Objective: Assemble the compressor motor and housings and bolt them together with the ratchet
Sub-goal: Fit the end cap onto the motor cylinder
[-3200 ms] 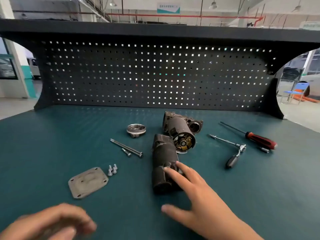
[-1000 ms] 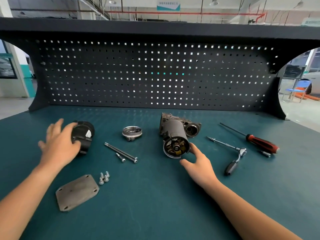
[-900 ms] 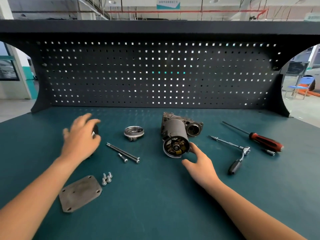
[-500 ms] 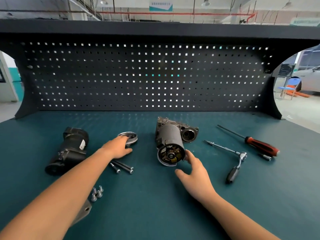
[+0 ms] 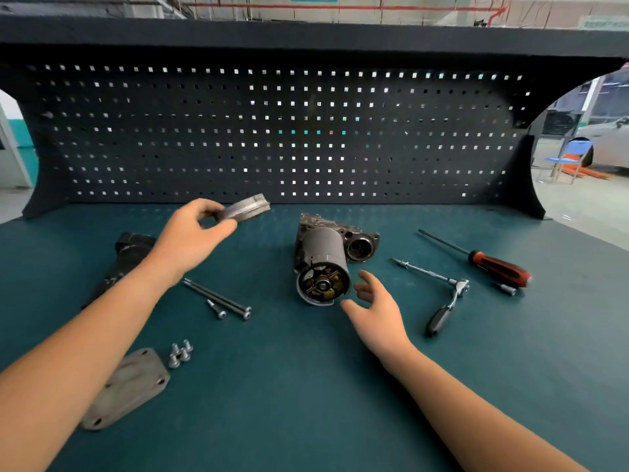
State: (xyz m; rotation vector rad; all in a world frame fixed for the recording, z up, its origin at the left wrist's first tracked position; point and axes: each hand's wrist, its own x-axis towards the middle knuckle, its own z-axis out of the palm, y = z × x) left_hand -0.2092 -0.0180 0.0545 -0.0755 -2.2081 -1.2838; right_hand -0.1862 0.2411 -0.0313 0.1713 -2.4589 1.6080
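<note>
The left hand (image 5: 190,235) pinches the cap (image 5: 246,210) by its rim, lifted clear of the desk (image 5: 306,386) and left of the motor (image 5: 321,253). The right hand (image 5: 376,303) waits open, fingers spread just beside the motor's exposed end. This looks like the cap-fitting step: next the cap must cross over, face that end squarely and seat, with the right hand steadying the motor.

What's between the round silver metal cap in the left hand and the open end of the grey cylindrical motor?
Nothing visible. The round silver metal cap, pinched in the left hand, is held up left of the grey cylindrical motor, only bare mat between. The right hand is open beside the motor's open end, not across it.
</note>
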